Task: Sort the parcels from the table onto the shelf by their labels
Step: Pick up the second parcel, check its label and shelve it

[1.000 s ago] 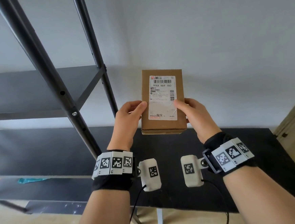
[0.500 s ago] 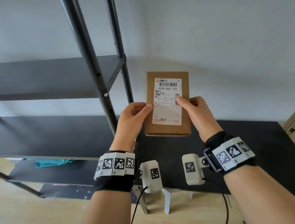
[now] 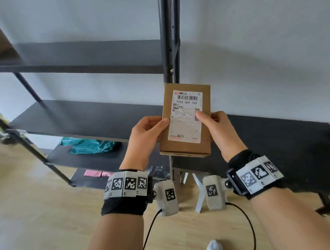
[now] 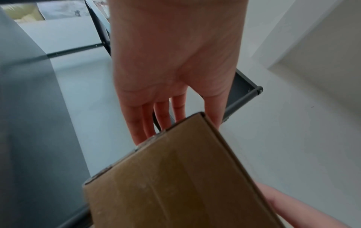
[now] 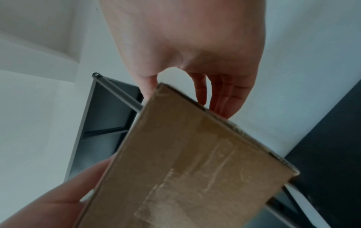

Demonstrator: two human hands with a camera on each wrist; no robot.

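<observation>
At the centre of the frame we hold the cardboard parcel (image 3: pixel 185 121) upright, left hand (image 3: pixel 146 138) and right hand (image 3: pixel 218 130) pinching its sides. Teal bags (image 3: pixel 86 144) already lie on the shelf (image 3: pixel 76 116) at left; this parcel is not yet placed.

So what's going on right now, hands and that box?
Left hand and right hand both grip box, label facing up. Held in the air before shelf post. Not yet shelved.

white wall (image 3: pixel 251 29), wooden floor (image 3: pixel 29 224), shoe (image 3: pixel 214 249)
</observation>
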